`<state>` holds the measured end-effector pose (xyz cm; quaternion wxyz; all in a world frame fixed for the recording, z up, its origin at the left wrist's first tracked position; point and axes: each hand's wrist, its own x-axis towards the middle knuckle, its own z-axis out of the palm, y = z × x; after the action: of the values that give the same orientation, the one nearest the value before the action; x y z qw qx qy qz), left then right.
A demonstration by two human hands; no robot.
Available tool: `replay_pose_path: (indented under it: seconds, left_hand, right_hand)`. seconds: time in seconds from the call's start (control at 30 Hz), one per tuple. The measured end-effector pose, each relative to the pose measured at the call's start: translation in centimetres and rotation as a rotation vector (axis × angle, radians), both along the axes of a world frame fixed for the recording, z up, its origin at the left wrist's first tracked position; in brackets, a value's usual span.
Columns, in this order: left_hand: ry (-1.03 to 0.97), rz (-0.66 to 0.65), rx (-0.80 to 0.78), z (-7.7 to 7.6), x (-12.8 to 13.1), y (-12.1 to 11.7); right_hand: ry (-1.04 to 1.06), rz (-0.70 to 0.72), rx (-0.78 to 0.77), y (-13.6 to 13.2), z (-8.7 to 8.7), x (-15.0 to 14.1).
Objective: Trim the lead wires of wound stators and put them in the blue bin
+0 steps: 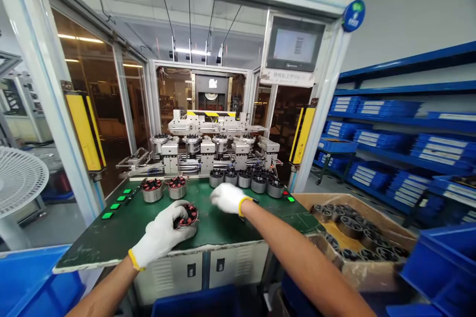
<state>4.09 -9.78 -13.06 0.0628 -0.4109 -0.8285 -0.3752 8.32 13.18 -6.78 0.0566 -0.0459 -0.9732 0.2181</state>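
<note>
Fig.: L hand, in white knit glove w/ yellow cuff, at front-centre of green worktop. L fingers curl over the rim of a wound stator, red windings in a steel housing, holding it from the left; cannot tell if its base touches the worktop. R hand, same glove, is raised over the worktop, just behind & right of the stator. R fingers pressed together, pointing left; no held item visible.

Back-left of worktop: 2 more wound stators, upright, side by side. Back edge: row of dark cylindrical cores, upright, near the machine fixture. Far left of worktop: green push-buttons.

Right of worktop: cardboard box holding similar loose cores. Far right: blue shelves w/ stacked bins. Above fixture: touchscreen.
</note>
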Motion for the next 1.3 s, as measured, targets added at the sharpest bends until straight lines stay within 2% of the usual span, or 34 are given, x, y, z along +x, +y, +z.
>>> replay_pose_path:
  seconds: [0.07,0.13,0.23,0.3,0.4,0.5,0.6,0.7,0.77,0.83,0.9,0.97,1.13,1.23,1.3]
  left_hand:
    - [0.018,0.102,-0.037,0.3,0.5,0.1]
    - [0.044,0.2,-0.091,0.5,1.0,0.3]
    - [0.106,0.304,-0.159,0.6,1.4,0.4]
    - [0.138,0.311,-0.178,0.7,1.5,0.2]
    - [0.208,0.242,-0.177,0.5,1.2,-0.4]
    - [0.415,0.24,-0.208,0.7,1.2,-0.4]
    - [0.596,0.402,-0.308,2.0,1.9,0.4]
    - [0.696,0.574,-0.33,4.4,2.7,1.6]
    - [0.699,0.504,-0.338,5.9,2.6,2.2]
    - [0.542,0.293,-0.384,6.8,1.6,2.5]
    - [0.294,0.1,-0.41,6.7,0.3,2.5]
    - [0.16,0.017,-0.383,5.9,-0.7,2.3]
    - [0.172,0.03,-0.288,4.0,-1.2,1.8]
    - [0.167,0.024,-0.224,3.6,-0.7,2.0]
    - [0.136,0.063,-0.191,3.6,-0.4,2.1]
  right_hand:
    - [0.101,-0.11,0.039,1.1,1.2,0.2]
    - [0.179,-0.083,0.01,1.0,1.5,0.8]
    - [0.089,0.208,-0.126,-0.9,-0.1,1.5]
    - [-0.047,0.356,-0.101,-2.0,-1.4,1.8]
    - [0.0,0.402,0.185,-2.2,-2.0,2.1]
    - [0.123,0.334,0.513,-1.7,-0.3,2.8]
    - [0.104,0.208,0.733,-1.9,1.9,3.8]
    - [0.103,0.155,0.777,-2.6,3.1,4.6]
    - [0.116,0.143,0.773,-3.0,3.2,4.8]
    - [0.165,0.136,0.77,-3.1,3.0,4.9]
    - [0.235,0.138,0.768,-3.0,2.6,5.1]
    - [0.292,0.153,0.76,-3.0,2.2,5.5]
    - [0.393,0.255,0.785,-4.5,1.1,7.4]
    - [0.472,0.319,0.843,-5.9,0.8,7.6]
    - [0.512,0.301,0.83,-6.2,1.0,6.8]
